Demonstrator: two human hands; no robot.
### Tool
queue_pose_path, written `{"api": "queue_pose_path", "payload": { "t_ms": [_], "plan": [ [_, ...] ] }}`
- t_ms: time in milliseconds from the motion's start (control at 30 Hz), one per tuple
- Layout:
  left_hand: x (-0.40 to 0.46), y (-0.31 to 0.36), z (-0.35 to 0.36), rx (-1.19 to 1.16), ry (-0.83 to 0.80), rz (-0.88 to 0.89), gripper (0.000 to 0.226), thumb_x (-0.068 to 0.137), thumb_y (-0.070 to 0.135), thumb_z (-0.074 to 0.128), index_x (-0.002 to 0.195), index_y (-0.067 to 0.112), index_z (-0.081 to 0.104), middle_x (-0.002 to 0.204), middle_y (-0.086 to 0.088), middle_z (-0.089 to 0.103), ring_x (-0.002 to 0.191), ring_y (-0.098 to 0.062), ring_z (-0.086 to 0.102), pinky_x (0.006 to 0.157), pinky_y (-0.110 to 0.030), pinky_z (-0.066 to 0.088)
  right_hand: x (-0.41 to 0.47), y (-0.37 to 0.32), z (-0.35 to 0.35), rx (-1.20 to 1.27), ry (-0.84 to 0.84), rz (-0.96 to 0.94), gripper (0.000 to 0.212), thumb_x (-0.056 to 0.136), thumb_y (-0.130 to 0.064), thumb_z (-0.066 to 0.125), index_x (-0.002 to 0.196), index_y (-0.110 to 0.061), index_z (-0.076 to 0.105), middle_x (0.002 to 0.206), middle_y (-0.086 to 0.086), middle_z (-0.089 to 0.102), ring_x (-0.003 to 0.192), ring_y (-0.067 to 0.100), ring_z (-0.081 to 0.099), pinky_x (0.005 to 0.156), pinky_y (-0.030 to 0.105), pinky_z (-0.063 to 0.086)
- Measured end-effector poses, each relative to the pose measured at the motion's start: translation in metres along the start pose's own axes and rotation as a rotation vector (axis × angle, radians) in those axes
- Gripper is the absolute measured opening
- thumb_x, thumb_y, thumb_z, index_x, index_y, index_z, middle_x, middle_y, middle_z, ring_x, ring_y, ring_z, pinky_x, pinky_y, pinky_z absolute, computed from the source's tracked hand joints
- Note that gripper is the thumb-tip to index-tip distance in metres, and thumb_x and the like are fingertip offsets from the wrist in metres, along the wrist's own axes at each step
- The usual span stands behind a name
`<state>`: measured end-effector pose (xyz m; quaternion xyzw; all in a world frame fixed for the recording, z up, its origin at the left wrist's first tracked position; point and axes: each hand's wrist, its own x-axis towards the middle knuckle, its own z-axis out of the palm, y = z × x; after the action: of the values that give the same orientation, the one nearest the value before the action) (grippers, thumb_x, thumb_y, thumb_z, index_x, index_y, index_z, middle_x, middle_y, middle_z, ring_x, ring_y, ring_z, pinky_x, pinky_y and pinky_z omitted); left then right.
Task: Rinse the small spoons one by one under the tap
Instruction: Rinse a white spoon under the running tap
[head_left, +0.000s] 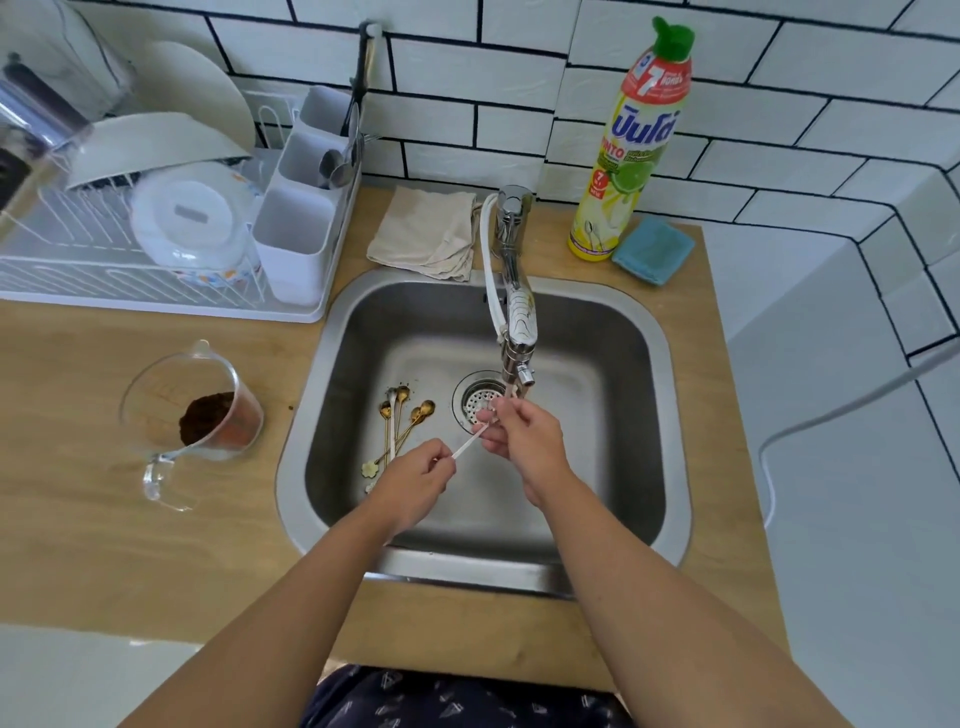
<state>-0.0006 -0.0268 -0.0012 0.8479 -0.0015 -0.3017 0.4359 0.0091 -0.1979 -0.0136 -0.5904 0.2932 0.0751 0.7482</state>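
Pinching the white handle of one small spoon (470, 442), the left hand (415, 480) holds its near end with curled fingers, while the right hand (522, 436) closes its fingertips around the far end, where the bowl is hidden from view. That spoon's long axis runs up and to the right from the left hand toward the right, ending just under the tap (514, 332) outlet; whether water is running I cannot tell. What matters for the coming move, I judge, is where the other spoons lie: the pile of gold spoons (402, 423) rests on the sink (670, 415) floor just beyond and slightly left of the left hand, well apart from the right hand, with the drain (475, 397) between them. Their handles point back toward the left hand and their bowls point away, so the left hand is clearly the nearer one to pick up the next spoon. Far beyond the right hand stands a dish soap bottle (631, 156) with a green cap; its label shows a large "7" and a lime picture, with non-Latin script I cannot read reliably. A measuring jug (192, 410) left of the left hand carries faint graduation marks, too small to read.
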Motion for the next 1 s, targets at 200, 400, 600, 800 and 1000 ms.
{"api": "queue_pose_path", "payload": {
  "t_ms": [200, 400, 600, 800, 1000],
  "plan": [
    [0.007, -0.003, -0.001, -0.093, -0.017, -0.061, 0.026, 0.100, 0.033, 0.043, 0.084, 0.018, 0.058, 0.061, 0.008, 0.051, 0.055, -0.011, 0.042, 0.049, -0.026, 0.033, 0.002, -0.003, -0.006, 0.026, -0.103, -0.021, 0.012, 0.100, -0.012, 0.065, 0.105, -0.021, 0.072, 0.101, 0.005, 0.081, 0.094, 0.022, 0.078, 0.073, 0.026, 0.061],
    [0.005, -0.003, 0.000, -0.104, -0.086, -0.071, 0.034, 0.102, 0.042, 0.040, 0.081, 0.018, 0.054, 0.061, 0.006, 0.048, 0.054, -0.011, 0.037, 0.049, -0.028, 0.030, -0.002, 0.001, -0.017, 0.097, -0.120, -0.017, 0.017, 0.099, -0.012, 0.068, 0.115, -0.017, 0.070, 0.104, 0.005, 0.081, 0.093, 0.021, 0.078, 0.071, 0.026, 0.060],
    [0.002, -0.005, 0.001, -0.001, -0.055, -0.034, 0.039, 0.102, 0.047, 0.039, 0.078, 0.021, 0.057, 0.062, 0.006, 0.050, 0.058, -0.011, 0.043, 0.055, -0.028, 0.033, -0.005, 0.001, -0.017, 0.070, -0.074, -0.004, 0.017, 0.100, -0.020, 0.068, 0.111, -0.007, 0.071, 0.096, 0.007, 0.080, 0.080, 0.016, 0.077, 0.068, 0.025, 0.060],
    [0.002, -0.005, 0.002, 0.073, -0.054, -0.058, 0.040, 0.104, 0.045, 0.035, 0.085, 0.019, 0.059, 0.069, 0.003, 0.052, 0.063, -0.012, 0.045, 0.057, -0.027, 0.036, -0.003, 0.000, -0.016, -0.021, -0.106, 0.016, 0.016, 0.101, -0.012, 0.064, 0.116, -0.012, 0.071, 0.103, 0.005, 0.080, 0.089, 0.016, 0.079, 0.072, 0.024, 0.060],
    [0.005, -0.005, 0.001, -0.091, -0.119, -0.125, 0.037, 0.102, 0.043, 0.039, 0.078, 0.019, 0.054, 0.059, 0.004, 0.045, 0.049, -0.009, 0.035, 0.049, -0.027, 0.027, -0.002, -0.004, -0.022, 0.009, -0.177, 0.026, 0.020, 0.102, -0.013, 0.063, 0.120, -0.017, 0.070, 0.111, -0.001, 0.079, 0.090, 0.014, 0.078, 0.068, 0.023, 0.058]
  ]
}}
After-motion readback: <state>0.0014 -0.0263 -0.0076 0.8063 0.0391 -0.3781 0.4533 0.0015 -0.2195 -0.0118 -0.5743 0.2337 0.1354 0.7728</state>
